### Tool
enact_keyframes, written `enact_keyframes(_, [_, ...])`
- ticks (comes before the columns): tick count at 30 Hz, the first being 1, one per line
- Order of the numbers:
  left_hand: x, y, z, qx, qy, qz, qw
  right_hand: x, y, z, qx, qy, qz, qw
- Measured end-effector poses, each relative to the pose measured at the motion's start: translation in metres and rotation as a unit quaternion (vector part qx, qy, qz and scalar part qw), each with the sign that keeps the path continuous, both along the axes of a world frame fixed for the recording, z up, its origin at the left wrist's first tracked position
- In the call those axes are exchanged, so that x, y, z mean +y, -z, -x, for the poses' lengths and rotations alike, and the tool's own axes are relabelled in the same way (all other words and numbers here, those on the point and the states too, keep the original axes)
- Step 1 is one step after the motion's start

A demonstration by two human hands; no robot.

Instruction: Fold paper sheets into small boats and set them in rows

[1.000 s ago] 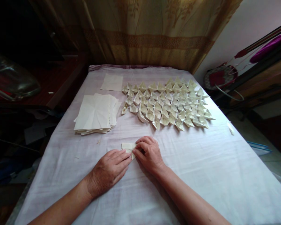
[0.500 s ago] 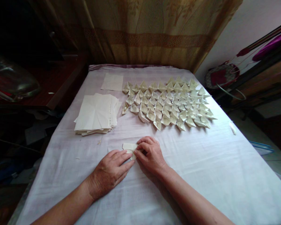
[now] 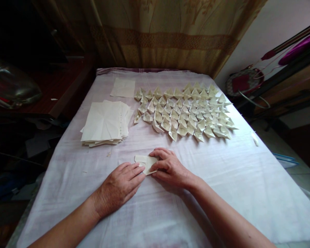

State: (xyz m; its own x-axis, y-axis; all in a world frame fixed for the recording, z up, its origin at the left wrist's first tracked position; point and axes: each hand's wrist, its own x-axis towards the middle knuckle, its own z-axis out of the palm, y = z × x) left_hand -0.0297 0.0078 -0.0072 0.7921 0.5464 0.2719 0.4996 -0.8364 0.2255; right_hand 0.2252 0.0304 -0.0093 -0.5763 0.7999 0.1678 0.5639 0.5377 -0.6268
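A small folded piece of cream paper (image 3: 149,163) lies on the cloth in front of me, with creases and layered flaps showing on its upper face. My left hand (image 3: 121,184) holds its lower left side, palm down and fingers close together, the fingertips pressing on the paper. At the right edge, the curved fingers and thumb of my right hand (image 3: 172,168) grip the same paper and cover that edge. Beyond my hands stand several rows of folded paper boats (image 3: 183,112). A stack of creased paper sheets (image 3: 102,120) sits to their left.
One single paper sheet (image 3: 123,88) lies behind the stack. The table has a pale cloth (image 3: 222,193) over it, with small paper scraps left of my hands. A curtain (image 3: 155,38) hangs behind, and a dark wooden table (image 3: 64,82) stands at the left.
My right hand has shifted a little right and its fingers have opened around the paper's right edge. More of the folded paper shows. The left hand has moved slightly left.
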Motion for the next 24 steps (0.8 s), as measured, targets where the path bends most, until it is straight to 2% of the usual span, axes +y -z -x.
enact_keyframes(3, [0.0,0.0,-0.001,0.008,0.004,-0.004,1.0,0.001,-0.001,0.002,-0.007,-0.003,-0.001,1.0])
enact_keyframes(8, [-0.001,0.0,-0.003,0.033,0.006,-0.021,0.999,0.0,-0.001,0.01,-0.015,0.042,0.009,0.999])
enact_keyframes(14, [0.001,-0.001,-0.005,0.04,0.013,-0.032,0.999,0.002,-0.003,0.008,0.001,0.018,0.02,1.0])
enact_keyframes(20, [0.001,-0.001,-0.005,0.039,0.01,-0.023,0.999,0.0,0.007,0.024,0.019,0.135,0.005,0.991])
enact_keyframes(24, [-0.001,0.0,-0.003,0.038,0.006,-0.016,0.999,-0.004,0.008,0.031,0.031,0.164,0.003,0.986])
